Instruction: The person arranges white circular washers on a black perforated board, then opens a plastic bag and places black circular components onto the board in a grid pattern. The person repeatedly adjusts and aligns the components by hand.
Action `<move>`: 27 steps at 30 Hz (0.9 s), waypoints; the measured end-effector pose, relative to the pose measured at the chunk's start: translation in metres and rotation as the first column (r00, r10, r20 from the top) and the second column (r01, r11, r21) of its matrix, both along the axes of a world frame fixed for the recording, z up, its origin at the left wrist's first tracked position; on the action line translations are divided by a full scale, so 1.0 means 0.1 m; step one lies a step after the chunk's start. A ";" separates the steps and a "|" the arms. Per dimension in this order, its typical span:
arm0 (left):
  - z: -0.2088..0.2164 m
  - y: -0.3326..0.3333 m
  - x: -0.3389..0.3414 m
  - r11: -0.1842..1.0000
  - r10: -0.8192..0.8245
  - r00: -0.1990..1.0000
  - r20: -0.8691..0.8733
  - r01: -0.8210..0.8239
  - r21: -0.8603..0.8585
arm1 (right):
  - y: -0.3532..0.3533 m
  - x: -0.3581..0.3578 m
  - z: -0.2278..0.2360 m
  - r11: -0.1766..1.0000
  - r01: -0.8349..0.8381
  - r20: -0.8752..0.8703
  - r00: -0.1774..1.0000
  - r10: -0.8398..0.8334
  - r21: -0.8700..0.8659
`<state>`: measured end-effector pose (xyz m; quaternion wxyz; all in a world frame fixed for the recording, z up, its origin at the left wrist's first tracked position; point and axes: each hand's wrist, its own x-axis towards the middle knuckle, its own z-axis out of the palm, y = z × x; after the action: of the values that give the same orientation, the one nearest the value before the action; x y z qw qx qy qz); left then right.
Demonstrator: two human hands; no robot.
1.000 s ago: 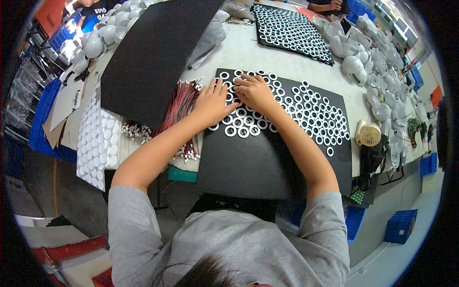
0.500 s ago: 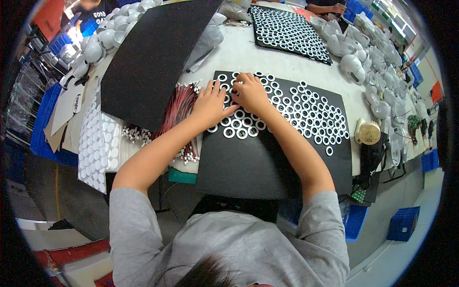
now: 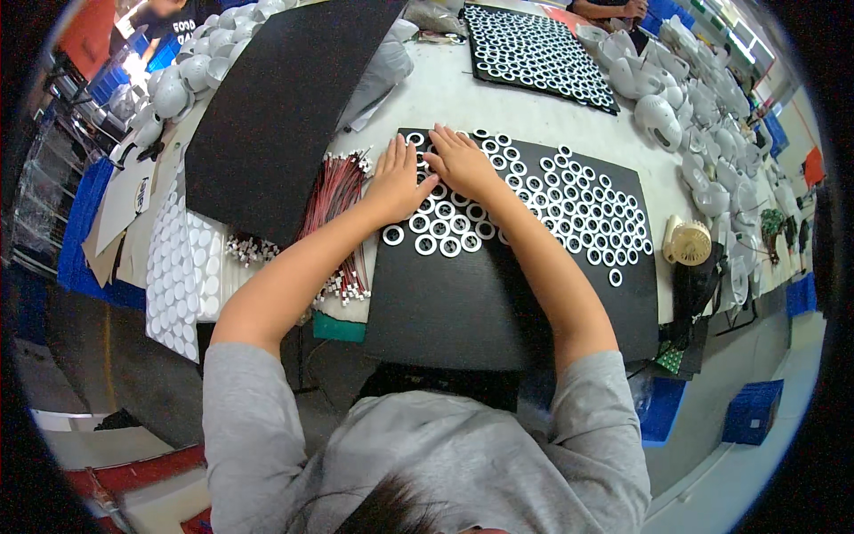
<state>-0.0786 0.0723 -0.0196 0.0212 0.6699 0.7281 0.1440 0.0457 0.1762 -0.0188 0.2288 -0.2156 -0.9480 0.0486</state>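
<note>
- The left hand lies flat with fingers spread wide, palm down, at the upper left corner of the black sheet in the middle of the frame; it holds nothing.
- The right hand rests just beside it, fingers splayed and open, fingertips at the sheet's far edge.
- White rings cover the upper and right part of the sheet; some lie touching under and around both hands.
- The lower half of the sheet is bare black, and its near edge overhangs the white table.
- A bundle of red wires lies just left of the sheet's left edge, near the left hand.
- A large black board fills the upper left.
- A second ring-covered sheet sits at the upper centre, well apart, with bare table between.
</note>
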 end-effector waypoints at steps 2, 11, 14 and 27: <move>0.01 0.01 0.02 1.000 0.012 1.000 0.028 -0.011 -0.009 | -0.02 0.07 0.11 0.974 -0.029 -0.067 0.998 0.015 -0.226; 0.05 0.13 0.12 0.999 0.034 0.999 -0.005 -0.034 -0.027 | 0.28 0.44 0.11 0.977 0.212 0.189 0.960 -0.206 -0.010; 0.05 0.16 0.11 0.999 0.031 0.999 0.020 -0.031 -0.019 | 0.20 0.49 0.11 0.983 0.176 0.205 0.965 -0.162 -0.047; 0.05 0.26 0.06 0.999 -0.020 0.998 -0.059 0.018 -0.029 | 0.13 0.84 0.30 0.972 0.228 0.155 0.964 -0.217 -0.060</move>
<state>-0.0723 0.0978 -0.0146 0.0104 0.6804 0.7239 0.1135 0.1299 0.1889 0.0114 0.1536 -0.3325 -0.9295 0.0434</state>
